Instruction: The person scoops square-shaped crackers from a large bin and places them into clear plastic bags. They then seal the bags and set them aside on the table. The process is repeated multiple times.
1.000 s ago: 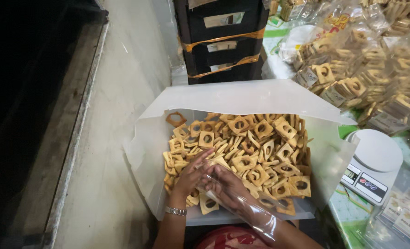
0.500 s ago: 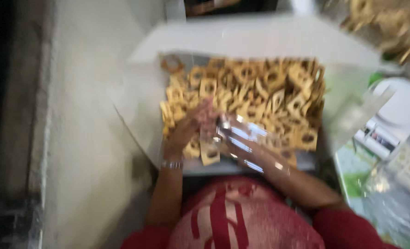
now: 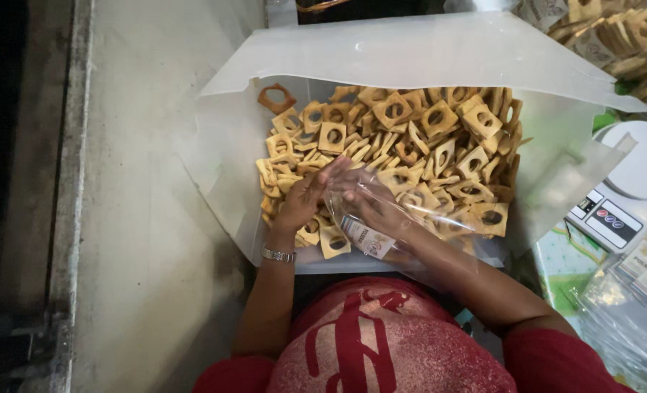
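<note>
A heap of tan, square crackers (image 3: 411,138) with round holes fills a plastic-lined box (image 3: 382,54). A clear plastic bag (image 3: 403,222) with a small label lies crumpled over the heap's 6 o'clock edge, its mouth pointing toward 10 o'clock.

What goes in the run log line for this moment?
left hand: on crackers | right hand: inside clear bag | crackers in lined box | scale right

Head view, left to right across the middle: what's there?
Dark gap → concrete floor → left hand → right hand inside a clear plastic bag → white kitchen scale.
</note>
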